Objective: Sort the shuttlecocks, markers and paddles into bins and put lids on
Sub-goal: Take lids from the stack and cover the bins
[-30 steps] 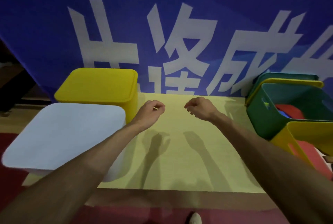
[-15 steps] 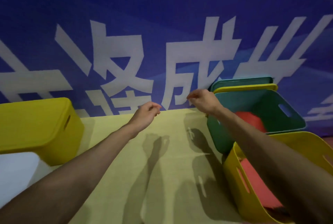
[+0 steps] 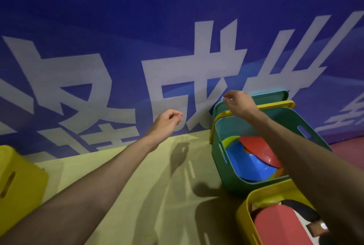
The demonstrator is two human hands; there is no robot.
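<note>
My right hand hovers with bent fingers at the top edge of two lids leaning on the wall, a green lid behind a yellow lid. No grip on either lid shows. Just in front stands an open green bin holding flat markers, a red one over a blue one. An open yellow bin at the bottom right holds a red paddle. My left hand hangs in the air over the table, fingers loosely curled, holding nothing.
A yellow bin with its lid on stands at the left edge. The pale yellow tabletop stretches between it and the open bins. A blue banner wall with white characters closes off the back.
The view has swung right, so the white lidded bin left the frame. My right hand rose and moved right to the lids behind the green bin. My left hand lifted slightly.
</note>
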